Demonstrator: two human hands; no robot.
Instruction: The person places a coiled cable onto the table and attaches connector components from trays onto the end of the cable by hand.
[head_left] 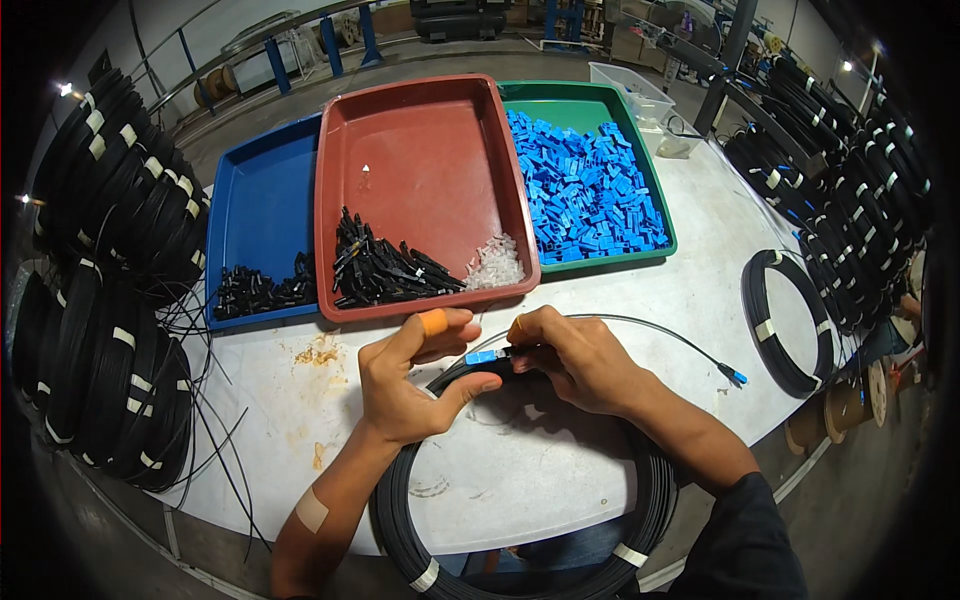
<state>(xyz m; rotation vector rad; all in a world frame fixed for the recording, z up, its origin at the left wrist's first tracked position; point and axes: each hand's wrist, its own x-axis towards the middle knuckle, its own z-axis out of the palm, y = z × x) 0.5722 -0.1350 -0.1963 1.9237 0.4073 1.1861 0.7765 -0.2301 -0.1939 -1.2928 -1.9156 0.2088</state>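
My right hand (570, 355) pinches the black rear part of a cable connector with a blue front (482, 357), which points left. Around that blue front, my left hand (405, 375) has its thumb and fingers spread apart; an orange band wraps one finger. Below both hands lies a large coil of black cable (655, 480), tied with pale tape and reaching over the table's near edge. A thin black cable arcs to the right and ends in another blue-tipped connector (735, 375). My right fingers partly hide the held connector.
A red tray (425, 150) holds black parts and small clear pieces. Beside it stand a blue tray (265, 180) with black parts and a green tray (655, 215) of blue clips. Cable coils (105, 370) are stacked left; another coil (755, 320) lies right on the white table (700, 430).
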